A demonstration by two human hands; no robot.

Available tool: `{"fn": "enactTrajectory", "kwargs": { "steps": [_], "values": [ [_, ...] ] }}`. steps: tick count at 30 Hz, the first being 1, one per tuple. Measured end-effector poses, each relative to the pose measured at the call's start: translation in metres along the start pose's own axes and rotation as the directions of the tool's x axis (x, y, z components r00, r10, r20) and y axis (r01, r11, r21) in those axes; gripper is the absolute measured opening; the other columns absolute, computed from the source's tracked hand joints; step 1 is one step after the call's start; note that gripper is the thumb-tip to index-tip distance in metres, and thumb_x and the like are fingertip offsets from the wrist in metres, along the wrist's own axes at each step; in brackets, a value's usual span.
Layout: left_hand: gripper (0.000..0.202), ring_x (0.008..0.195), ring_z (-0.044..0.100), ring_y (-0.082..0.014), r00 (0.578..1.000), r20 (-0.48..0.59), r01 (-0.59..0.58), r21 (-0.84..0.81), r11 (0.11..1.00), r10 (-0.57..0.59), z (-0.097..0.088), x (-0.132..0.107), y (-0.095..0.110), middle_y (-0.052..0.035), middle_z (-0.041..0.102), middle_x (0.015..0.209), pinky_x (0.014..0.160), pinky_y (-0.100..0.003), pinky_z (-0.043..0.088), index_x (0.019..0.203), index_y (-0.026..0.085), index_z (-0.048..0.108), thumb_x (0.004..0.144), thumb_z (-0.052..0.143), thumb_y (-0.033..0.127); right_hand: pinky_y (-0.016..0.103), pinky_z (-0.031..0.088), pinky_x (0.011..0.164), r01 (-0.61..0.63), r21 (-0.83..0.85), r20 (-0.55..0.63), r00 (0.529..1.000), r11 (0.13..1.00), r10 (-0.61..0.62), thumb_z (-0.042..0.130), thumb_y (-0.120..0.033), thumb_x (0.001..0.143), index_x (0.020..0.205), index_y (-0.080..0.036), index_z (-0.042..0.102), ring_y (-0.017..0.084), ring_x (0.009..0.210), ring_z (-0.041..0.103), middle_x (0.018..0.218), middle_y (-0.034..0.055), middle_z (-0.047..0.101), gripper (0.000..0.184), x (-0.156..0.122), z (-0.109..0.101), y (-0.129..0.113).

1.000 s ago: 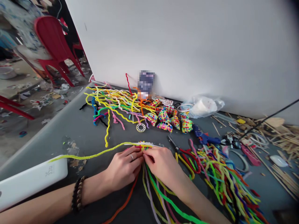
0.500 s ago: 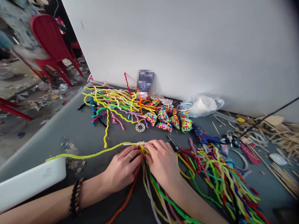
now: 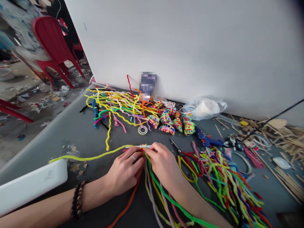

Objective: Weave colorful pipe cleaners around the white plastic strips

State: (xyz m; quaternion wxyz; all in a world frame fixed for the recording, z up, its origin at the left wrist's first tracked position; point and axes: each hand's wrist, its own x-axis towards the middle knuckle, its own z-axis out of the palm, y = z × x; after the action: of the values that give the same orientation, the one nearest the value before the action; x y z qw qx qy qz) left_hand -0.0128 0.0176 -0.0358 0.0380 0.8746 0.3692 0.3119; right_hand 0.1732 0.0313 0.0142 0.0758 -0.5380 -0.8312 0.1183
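Observation:
My left hand (image 3: 124,169) and my right hand (image 3: 163,163) meet fingertip to fingertip at the table's middle, both pinched closed on a bundle of coloured pipe cleaners (image 3: 156,196) wound onto a thin white stick (image 3: 137,146). A long yellow-green pipe cleaner (image 3: 87,157) trails left from the stick. Green, orange, lilac and yellow strands run back toward me between my forearms. The left hand wears a ring, and its wrist a beaded bracelet.
A white power bank (image 3: 30,185) lies at left. Heaps of pipe cleaners lie at the back (image 3: 114,106) and right (image 3: 225,180). Woven multicoloured pieces (image 3: 168,122), a small ring (image 3: 142,129), scissors (image 3: 177,147), a blue glue gun (image 3: 206,139), a plastic bag (image 3: 206,109), wooden sticks (image 3: 285,139) and red chairs (image 3: 52,47) surround them.
My right hand has shifted slightly forward and left along the stick; the strands beneath it have moved a little. The left hand stays almost still.

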Motion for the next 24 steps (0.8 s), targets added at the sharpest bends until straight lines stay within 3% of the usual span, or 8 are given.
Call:
{"fn": "enactTrajectory", "kwargs": {
  "steps": [11, 18, 21, 24],
  "values": [
    [0.017, 0.124, 0.068, -0.0297, 1.000, 0.019, 0.001, -0.046, 0.999, 0.000, -0.003, 0.004, 0.001, -0.0099, 0.075, 0.101, 0.098, -0.042, 0.064, 0.099, 0.016, 0.069, 0.096, 0.054, 0.008, 0.037, 0.052, 0.086, 0.207, -0.307, -0.005, 0.976, 0.929, -0.219, 0.062, 0.000, 0.091, 0.097, -0.015, 0.071, 0.025, 0.093, 0.061, 0.096, 0.0082, 0.066, 0.018, -0.001, 0.007, -0.008],
    [0.021, 0.116, 0.071, -0.0251, 0.998, 0.006, 0.067, -0.156, 0.986, -0.066, -0.002, 0.005, -0.002, -0.0087, 0.074, 0.099, 0.103, -0.040, 0.061, 0.100, 0.017, 0.068, 0.093, 0.053, 0.003, 0.032, 0.053, 0.089, 0.159, -0.149, 0.015, 0.987, 0.976, -0.159, 0.059, -0.001, 0.095, 0.099, -0.018, 0.071, 0.021, 0.095, 0.065, 0.099, 0.0071, 0.068, 0.021, 0.000, 0.010, -0.007],
    [0.016, 0.103, 0.073, -0.0216, 0.976, 0.023, 0.214, -0.235, 0.948, -0.214, -0.006, 0.009, -0.007, -0.0071, 0.073, 0.102, 0.092, -0.036, 0.064, 0.096, 0.019, 0.064, 0.094, 0.054, 0.007, 0.031, 0.054, 0.088, 0.120, -0.075, 0.025, 0.993, 0.990, -0.119, 0.057, -0.003, 0.097, 0.103, -0.017, 0.072, 0.021, 0.094, 0.067, 0.100, 0.0073, 0.069, 0.021, -0.001, 0.013, -0.009],
    [0.012, 0.090, 0.072, -0.0181, 0.939, 0.026, 0.338, -0.255, 0.906, -0.343, -0.008, 0.014, -0.016, -0.0053, 0.071, 0.102, 0.080, -0.031, 0.063, 0.098, 0.020, 0.062, 0.096, 0.056, 0.010, 0.031, 0.055, 0.082, 0.042, -0.002, -0.006, 0.999, 0.999, -0.042, 0.055, -0.016, 0.102, 0.100, -0.017, 0.072, 0.021, 0.091, 0.068, 0.097, 0.0072, 0.069, 0.017, -0.003, 0.019, -0.012]
  ]
}}
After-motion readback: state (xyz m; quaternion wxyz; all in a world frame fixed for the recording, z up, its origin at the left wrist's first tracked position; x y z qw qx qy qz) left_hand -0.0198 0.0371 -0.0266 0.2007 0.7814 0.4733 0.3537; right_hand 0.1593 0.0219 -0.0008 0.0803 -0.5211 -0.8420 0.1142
